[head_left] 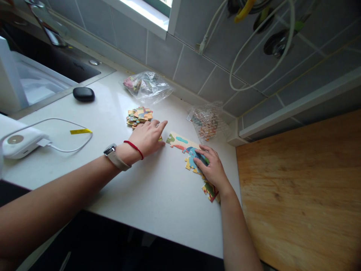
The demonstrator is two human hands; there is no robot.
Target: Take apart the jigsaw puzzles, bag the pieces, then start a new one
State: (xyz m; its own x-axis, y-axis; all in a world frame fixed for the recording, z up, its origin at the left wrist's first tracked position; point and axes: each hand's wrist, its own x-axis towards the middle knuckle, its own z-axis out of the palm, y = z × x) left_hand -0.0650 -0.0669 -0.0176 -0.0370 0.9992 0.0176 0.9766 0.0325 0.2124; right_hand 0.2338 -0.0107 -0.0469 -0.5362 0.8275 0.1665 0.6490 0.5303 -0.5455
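Note:
A partly joined colourful jigsaw lies on the white counter. My right hand rests on it, fingers spread flat over a blue part of the picture. My left hand, with a red string and a watch at the wrist, reaches toward a pile of loose puzzle pieces. Its index finger points out, and a small piece shows under the fingertips; whether it is gripped I cannot tell.
Two clear plastic bags hold more pieces by the tiled wall. A black case, a white device with cable, a yellow strip, a sink at the left and a wooden board at the right surround the area.

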